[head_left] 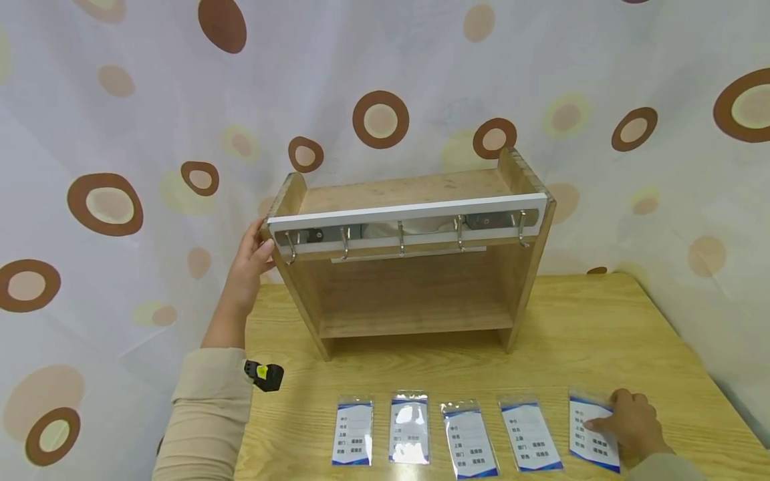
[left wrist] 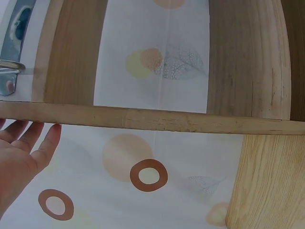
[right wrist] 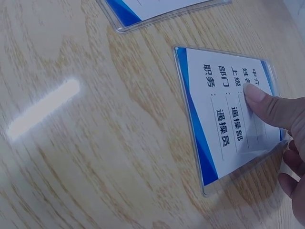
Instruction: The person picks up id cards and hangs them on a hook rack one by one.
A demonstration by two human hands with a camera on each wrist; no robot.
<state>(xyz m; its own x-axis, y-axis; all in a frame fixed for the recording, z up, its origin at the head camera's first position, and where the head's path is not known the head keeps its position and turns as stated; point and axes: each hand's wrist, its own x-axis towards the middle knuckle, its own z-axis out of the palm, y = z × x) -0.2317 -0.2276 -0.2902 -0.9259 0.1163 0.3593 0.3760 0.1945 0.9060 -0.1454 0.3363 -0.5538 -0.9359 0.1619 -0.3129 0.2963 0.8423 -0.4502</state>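
Observation:
A wooden shelf rack stands on the table, a metal hook rail along its upper front. My left hand rests against the rack's left side panel. In the left wrist view, its straight fingers reach the panel's edge. At the right end of a row of name badges in clear sleeves, my right hand pinches the rightmost badge. The thumb lies on the badge's printed face, with the other fingers curled at its side edge, partly hidden.
Several more badges lie in front of the rack, among them the leftmost badge and a middle badge. A patterned curtain hangs behind. The wood-grain table ends at a slanting right edge.

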